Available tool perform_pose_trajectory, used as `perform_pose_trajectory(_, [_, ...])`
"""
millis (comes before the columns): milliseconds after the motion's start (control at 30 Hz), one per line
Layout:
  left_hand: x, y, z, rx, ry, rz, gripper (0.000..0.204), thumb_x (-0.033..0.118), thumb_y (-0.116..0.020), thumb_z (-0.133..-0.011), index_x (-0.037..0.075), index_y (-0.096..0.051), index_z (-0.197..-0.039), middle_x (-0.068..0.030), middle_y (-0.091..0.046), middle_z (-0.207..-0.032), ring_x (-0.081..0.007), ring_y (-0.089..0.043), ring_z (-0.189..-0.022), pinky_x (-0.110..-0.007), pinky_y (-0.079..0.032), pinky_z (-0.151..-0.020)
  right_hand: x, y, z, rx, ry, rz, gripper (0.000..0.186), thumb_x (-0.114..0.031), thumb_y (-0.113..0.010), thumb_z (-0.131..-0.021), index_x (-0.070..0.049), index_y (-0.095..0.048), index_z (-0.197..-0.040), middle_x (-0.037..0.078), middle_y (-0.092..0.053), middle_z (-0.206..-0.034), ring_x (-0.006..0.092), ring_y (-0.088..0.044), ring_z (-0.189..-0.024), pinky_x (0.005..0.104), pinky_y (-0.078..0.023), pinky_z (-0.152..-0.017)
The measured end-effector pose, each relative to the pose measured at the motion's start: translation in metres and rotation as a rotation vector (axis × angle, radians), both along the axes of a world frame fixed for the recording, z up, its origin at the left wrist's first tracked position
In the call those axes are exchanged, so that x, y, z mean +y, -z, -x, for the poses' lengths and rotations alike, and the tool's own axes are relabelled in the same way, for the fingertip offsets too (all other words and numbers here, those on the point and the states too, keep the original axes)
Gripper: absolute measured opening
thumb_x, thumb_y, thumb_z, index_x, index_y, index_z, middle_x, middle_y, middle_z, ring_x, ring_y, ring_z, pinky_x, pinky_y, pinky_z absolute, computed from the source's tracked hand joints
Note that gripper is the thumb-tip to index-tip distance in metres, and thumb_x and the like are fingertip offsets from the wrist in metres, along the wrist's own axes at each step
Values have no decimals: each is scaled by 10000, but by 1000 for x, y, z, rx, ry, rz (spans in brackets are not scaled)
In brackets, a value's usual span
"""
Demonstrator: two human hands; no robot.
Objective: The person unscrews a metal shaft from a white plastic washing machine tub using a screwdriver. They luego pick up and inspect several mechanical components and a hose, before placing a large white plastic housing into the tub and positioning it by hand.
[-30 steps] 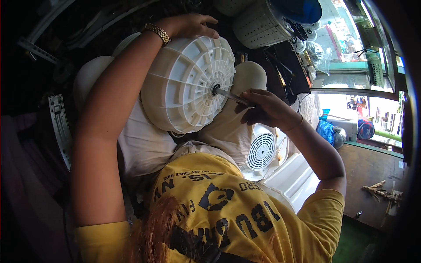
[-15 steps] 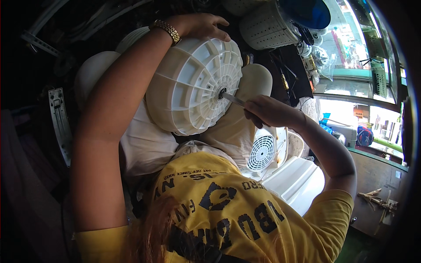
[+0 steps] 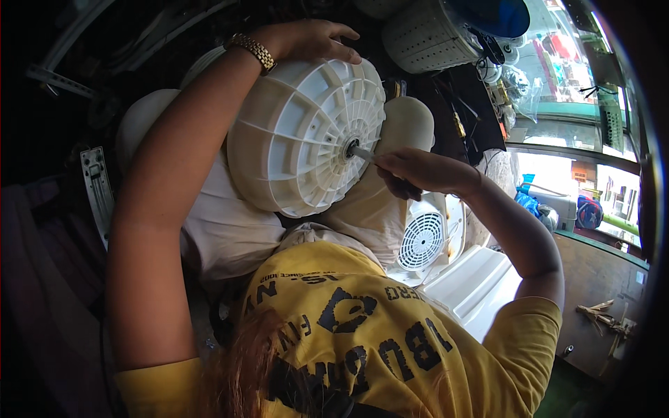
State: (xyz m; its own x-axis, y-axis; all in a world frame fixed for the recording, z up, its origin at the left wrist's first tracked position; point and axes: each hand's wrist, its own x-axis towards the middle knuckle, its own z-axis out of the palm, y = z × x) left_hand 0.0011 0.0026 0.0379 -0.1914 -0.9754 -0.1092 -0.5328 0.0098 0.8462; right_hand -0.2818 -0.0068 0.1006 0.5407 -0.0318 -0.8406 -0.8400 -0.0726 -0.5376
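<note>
A large white ribbed plastic washing-machine tub (image 3: 289, 136) lies tilted across my lap, its round underside facing my right. My left hand (image 3: 317, 40) rests over the tub's far upper edge, fingers stretched and apart. In my right hand (image 3: 418, 171), closed fingers grip a pale grey bar-like tool (image 3: 363, 152). The tool's far end meets the dark hub (image 3: 352, 148) at the centre of the underside. How deep it sits in there I cannot tell, and its handle end is hidden in my fist.
Beside my right leg lie a white panel with a round grille (image 3: 422, 241) and a white plastic cover (image 3: 463, 285). A perforated white tub (image 3: 428, 38) stands at the far right. Long tools (image 3: 458, 122) lie beyond my knee. A metal bracket (image 3: 96, 184) is at left.
My right hand has moved a little left, closer to the hub, and less of the tool shows. The left hand stays on the tub's edge. The view has shifted slightly.
</note>
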Motion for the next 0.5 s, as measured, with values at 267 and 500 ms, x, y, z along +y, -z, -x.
perform_pose_trajectory(267, [-2,-7,4,-33,24,4,687,458,-609,-811,98,-426,-1367,-201,-480,-1331,-292,-458,-1238,-377,-351,-1036,-5,0,-4,-4,-5,-121,401,-327,-320,-1001,-64,-512,-768,26,-559,-590,91,-520,-454,225,-437,-433])
perform_pose_trajectory(500, [8,-19,8,-113,4,32,684,469,-599,-813,101,-432,-1365,-191,-479,-1336,-286,-451,-1247,-371,-339,-1045,0,-20,13,116,110,-167,432,-306,-286,-1004,-54,-498,-724,48,-559,-585,104,-521,-452,235,-425,-420])
